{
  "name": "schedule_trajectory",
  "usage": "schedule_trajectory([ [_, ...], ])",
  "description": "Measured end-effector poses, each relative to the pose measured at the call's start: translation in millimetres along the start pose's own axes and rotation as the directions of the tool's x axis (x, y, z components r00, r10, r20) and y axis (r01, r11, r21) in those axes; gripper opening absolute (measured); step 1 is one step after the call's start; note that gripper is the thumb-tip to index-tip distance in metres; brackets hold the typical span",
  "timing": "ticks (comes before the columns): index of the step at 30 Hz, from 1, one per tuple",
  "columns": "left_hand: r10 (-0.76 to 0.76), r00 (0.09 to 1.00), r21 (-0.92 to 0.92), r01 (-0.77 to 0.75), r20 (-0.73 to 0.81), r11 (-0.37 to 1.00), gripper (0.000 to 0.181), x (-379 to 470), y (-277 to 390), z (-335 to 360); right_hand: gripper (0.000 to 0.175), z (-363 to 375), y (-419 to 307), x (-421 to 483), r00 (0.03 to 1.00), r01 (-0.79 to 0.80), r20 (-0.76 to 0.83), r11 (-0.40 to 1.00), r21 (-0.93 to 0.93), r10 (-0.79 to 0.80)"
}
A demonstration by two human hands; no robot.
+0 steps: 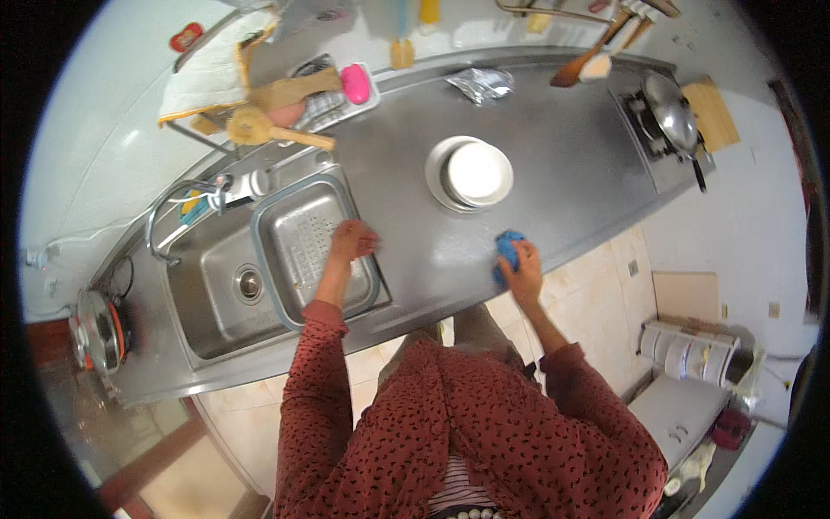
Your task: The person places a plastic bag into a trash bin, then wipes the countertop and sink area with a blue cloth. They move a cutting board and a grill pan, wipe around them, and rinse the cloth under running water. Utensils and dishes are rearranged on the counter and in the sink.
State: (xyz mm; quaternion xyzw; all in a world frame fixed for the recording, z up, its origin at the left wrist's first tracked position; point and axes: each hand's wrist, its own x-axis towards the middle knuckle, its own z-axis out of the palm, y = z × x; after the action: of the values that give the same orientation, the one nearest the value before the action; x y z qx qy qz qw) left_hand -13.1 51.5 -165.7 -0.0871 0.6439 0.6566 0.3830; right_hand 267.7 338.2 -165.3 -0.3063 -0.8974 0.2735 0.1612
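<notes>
My right hand (526, 272) grips a blue cloth (509, 250) and presses it on the stainless-steel counter near its front edge. Over the right rim of a perforated steel drain basket (311, 224) hovers my left hand (352, 240), its fingers loosely bent around nothing visible. The basket has a grey rim and sits across the right part of the steel sink (214, 292). Beyond both hands stands a stack of white bowls (480, 170) on the counter (402, 162).
A curved faucet (152, 227) arches over the sink's left side. Crumpled foil (483, 84) and a tray with a pink soap-like item (355, 83) lie along the back. At right a lidded pan (674, 120) sits on the gas stove. A round-lidded pot (100, 331) stands far left.
</notes>
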Motion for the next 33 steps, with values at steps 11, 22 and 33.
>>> schedule_trajectory([
  [11, 0.319, 0.945, -0.017, -0.321, -0.074, 0.947, 0.018, -83.2, 46.1, 81.5, 0.038, 175.5, -208.9, 13.2, 0.856, 0.424, 0.205, 0.871, 0.25, -0.475],
  [22, 0.769, 0.492, 0.875, -0.029, -0.408, 0.483, 0.048, -164.9, -11.9, -66.2, 0.052, 244.6, -280.7, 95.8, 0.829, -0.38, 0.559, 0.727, 0.571, -0.006],
  [33, 0.546, 0.579, 0.708, 0.08, -0.606, 0.701, 0.053, -148.3, -112.5, -137.9, 0.039, 348.5, -312.5, 76.1, 0.798, 0.431, 0.398, 0.89, 0.148, -0.452],
])
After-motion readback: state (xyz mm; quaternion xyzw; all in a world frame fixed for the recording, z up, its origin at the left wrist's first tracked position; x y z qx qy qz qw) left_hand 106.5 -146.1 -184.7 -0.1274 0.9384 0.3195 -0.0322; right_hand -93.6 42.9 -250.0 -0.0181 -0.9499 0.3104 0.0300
